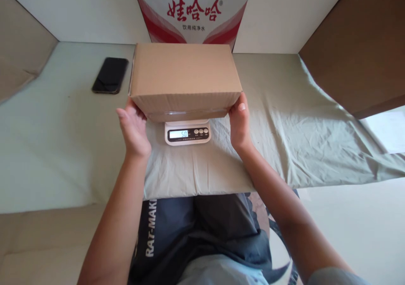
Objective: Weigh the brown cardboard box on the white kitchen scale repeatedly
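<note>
Clasping 2 ends of the oblong brown cardboard box (186, 70), left hand (136, 131) (thumb spread) and right hand (239, 123) flank its crosswise length.

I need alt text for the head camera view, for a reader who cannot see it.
The left hand and right hand hold a cardboard box between them, over a white digital scale. A smartphone lies to the left on pale green cloth; a Wahaha water carton stands behind.

white back wall (268, 19) | pale-green cloth-covered table (272, 86) | soft, even light
</note>
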A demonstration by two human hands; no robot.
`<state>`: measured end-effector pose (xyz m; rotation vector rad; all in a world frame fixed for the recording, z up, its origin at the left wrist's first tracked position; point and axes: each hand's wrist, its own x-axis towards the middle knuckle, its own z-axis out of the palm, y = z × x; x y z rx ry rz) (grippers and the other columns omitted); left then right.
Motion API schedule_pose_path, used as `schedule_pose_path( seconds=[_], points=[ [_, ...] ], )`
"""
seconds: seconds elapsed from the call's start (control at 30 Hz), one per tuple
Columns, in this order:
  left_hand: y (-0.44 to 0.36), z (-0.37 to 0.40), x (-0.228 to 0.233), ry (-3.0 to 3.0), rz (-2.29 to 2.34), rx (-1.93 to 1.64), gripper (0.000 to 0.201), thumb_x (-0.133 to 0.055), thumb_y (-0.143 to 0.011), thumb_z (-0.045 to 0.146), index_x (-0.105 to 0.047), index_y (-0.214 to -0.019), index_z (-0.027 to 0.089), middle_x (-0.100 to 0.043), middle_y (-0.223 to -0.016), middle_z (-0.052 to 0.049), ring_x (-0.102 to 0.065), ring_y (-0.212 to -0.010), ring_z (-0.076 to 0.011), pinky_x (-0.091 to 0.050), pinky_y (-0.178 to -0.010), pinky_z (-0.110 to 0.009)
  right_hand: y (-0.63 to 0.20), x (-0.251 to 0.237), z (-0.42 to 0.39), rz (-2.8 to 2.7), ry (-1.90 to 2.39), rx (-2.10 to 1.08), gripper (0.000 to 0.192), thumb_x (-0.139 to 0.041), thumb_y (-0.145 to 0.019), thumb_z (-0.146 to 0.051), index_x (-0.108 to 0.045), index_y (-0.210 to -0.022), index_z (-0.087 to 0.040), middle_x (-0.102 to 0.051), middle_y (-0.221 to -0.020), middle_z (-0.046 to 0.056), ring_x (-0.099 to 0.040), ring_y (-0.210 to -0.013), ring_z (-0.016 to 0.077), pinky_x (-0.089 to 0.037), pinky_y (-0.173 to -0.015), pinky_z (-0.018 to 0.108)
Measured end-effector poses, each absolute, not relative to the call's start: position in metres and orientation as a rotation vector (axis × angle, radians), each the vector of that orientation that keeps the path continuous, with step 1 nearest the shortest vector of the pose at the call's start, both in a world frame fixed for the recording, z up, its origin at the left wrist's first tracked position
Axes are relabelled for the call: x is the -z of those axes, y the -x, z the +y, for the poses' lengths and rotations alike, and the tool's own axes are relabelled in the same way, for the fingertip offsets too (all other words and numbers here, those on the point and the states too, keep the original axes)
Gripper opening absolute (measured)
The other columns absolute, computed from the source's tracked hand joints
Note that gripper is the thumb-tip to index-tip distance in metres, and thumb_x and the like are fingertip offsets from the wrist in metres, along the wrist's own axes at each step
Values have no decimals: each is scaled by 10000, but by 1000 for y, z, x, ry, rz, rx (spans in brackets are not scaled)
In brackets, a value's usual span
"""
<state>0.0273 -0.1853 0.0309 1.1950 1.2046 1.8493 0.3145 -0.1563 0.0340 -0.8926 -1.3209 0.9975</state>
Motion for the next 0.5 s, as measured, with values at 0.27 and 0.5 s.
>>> schedule_pose_path(
  seconds=[0.27,0.5],
  points=[
    [-31,-179,-31,-1175,1198,-1894,1282,-338,-886,1308,-881,-1389,261,-848,-1501,-238,-709,-1625,-498,-521,-1437,-670,-312,-45,-159,-1367,875,-1000,945,-553,-1057,-1088,-672,-1796,-512,-667,-1965,-44,-449,-1979,400,-383,-1669,686],
    [-33,-177,-29,-1184,1184,-1893,1286,-392,-879,1310,-883,-1457,271,-834,-1601,-234,-730,-1628,-493,-551,-1427,-660,-307,-45,-157,-1412,881,-993,1010,-507,-1047,-1110,-655,-1817,-474,-713,-1914,-2,-481,-1957,409,-409,-1659,645]
  ],
)
